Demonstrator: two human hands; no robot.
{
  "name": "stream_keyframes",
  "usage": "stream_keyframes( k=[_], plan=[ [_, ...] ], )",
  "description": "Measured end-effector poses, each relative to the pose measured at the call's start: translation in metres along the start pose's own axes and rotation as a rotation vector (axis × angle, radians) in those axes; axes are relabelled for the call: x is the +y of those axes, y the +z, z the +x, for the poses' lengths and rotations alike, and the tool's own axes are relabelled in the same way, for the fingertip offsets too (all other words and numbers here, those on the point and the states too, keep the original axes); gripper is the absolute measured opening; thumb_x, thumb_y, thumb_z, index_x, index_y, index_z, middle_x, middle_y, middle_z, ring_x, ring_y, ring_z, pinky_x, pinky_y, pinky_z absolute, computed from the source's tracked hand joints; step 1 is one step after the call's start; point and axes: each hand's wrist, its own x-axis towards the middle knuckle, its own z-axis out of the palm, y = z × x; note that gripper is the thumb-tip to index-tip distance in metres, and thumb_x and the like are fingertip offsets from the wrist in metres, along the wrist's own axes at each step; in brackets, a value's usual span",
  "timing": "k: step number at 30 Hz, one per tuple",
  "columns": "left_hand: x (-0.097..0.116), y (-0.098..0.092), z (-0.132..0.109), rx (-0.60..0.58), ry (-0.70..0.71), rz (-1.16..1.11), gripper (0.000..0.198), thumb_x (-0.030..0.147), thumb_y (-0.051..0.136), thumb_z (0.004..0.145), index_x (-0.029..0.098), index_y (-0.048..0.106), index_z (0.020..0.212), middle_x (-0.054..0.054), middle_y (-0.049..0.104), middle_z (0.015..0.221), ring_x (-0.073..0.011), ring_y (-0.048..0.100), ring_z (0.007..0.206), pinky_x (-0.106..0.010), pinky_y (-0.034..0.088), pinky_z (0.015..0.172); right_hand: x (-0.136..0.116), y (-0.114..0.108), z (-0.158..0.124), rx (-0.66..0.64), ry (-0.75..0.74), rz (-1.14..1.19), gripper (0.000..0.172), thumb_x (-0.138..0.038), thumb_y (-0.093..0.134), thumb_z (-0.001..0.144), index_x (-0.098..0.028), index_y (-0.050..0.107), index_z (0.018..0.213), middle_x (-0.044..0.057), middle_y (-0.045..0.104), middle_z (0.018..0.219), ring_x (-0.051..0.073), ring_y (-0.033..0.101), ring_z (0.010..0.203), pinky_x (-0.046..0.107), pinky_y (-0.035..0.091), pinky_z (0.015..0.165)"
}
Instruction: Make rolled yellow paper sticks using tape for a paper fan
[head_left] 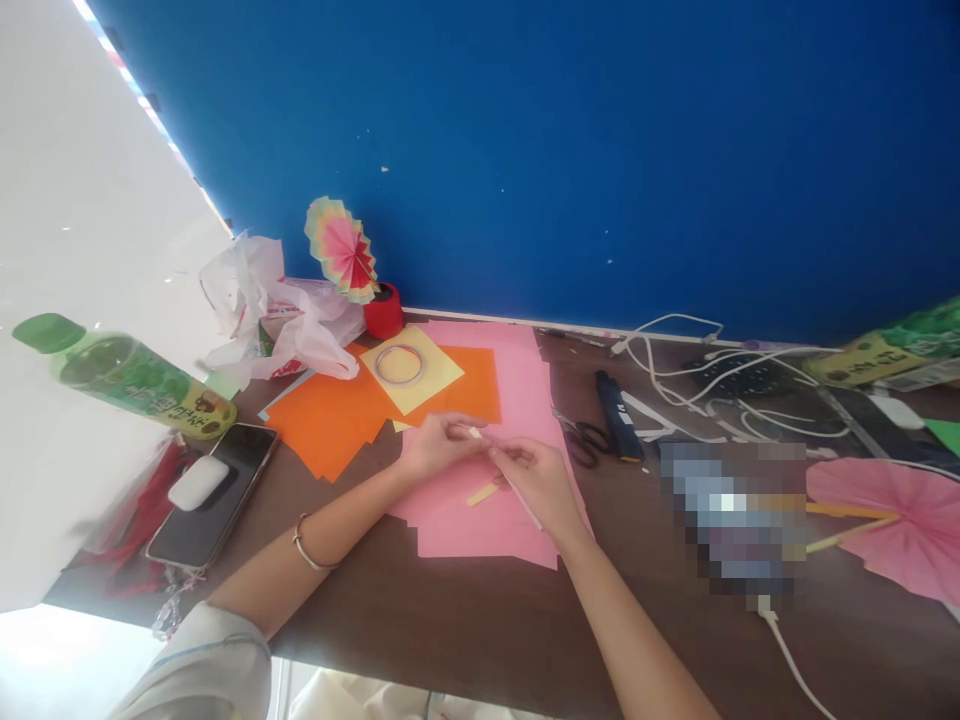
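Observation:
Both my hands meet over the pink paper in the middle of the brown table. My left hand is closed, pinching the upper end of a thin pale stick. My right hand is closed around the same stick, which runs down past its fingers. A small yellow strip lies on the pink paper just below my hands. A bangle sits on my left wrist.
Orange sheets and a yellow sheet with a tape ring lie behind my hands. Scissors, a dark cutter, cables, a phone, a green bottle, paper fans and a plastic bag surround them.

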Motion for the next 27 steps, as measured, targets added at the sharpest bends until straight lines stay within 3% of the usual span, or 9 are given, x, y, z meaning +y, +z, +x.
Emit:
stream_keyframes(
  k=[6,11,15,19,22,27],
  plan=[
    [-0.005,0.0,0.002,0.015,0.029,-0.102,0.034,0.039,0.073,0.066,0.016,0.068,0.09,-0.006,0.073,0.08,-0.0216,0.069,0.08,-0.033,0.052,0.079,-0.004,-0.006,0.0,-0.072,0.03,0.032,0.039,-0.048,0.073,0.063,-0.015,0.069,0.082,0.007,0.069,0.072,0.015,0.062,0.055,0.026,0.051,0.05],
    [-0.004,-0.002,0.002,-0.053,0.046,-0.196,0.037,0.041,0.073,0.066,0.015,0.069,0.092,-0.008,0.073,0.085,-0.022,0.069,0.083,-0.036,0.052,0.083,-0.005,-0.007,-0.001,-0.061,0.047,0.056,0.036,-0.045,0.073,0.064,-0.015,0.069,0.083,0.008,0.07,0.078,0.016,0.063,0.061,0.026,0.053,0.054],
    [-0.003,-0.002,0.002,-0.035,0.08,-0.229,0.034,0.042,0.071,0.067,0.014,0.068,0.085,-0.008,0.072,0.087,-0.0218,0.068,0.085,-0.037,0.053,0.083,0.0,-0.009,0.001,-0.067,0.041,0.055,0.036,-0.045,0.074,0.062,-0.014,0.068,0.08,0.005,0.067,0.064,0.015,0.062,0.054,0.026,0.051,0.05],
    [0.001,0.001,0.002,0.029,0.037,-0.287,0.04,0.045,0.068,0.07,0.014,0.064,0.095,-0.008,0.072,0.084,-0.0216,0.068,0.084,-0.039,0.052,0.083,0.006,-0.011,0.005,-0.065,0.007,0.062,0.036,-0.046,0.074,0.062,-0.013,0.066,0.077,0.004,0.065,0.058,0.016,0.062,0.05,0.025,0.049,0.046],
    [0.002,0.003,0.001,-0.034,0.004,-0.294,0.043,0.045,0.067,0.07,0.013,0.063,0.099,-0.008,0.072,0.086,-0.0221,0.067,0.086,-0.04,0.051,0.085,0.009,-0.011,0.006,-0.061,-0.011,0.06,0.037,-0.046,0.073,0.063,-0.013,0.066,0.078,0.005,0.066,0.062,0.016,0.062,0.051,0.025,0.05,0.046],
    [-0.003,0.003,0.001,-0.122,0.063,-0.255,0.036,0.045,0.066,0.071,0.011,0.067,0.084,-0.008,0.071,0.085,-0.0232,0.066,0.087,-0.04,0.051,0.086,0.009,-0.009,0.006,-0.078,-0.026,0.057,0.034,-0.044,0.072,0.065,-0.014,0.067,0.079,0.005,0.068,0.068,0.016,0.063,0.053,0.025,0.051,0.047]
  ],
)
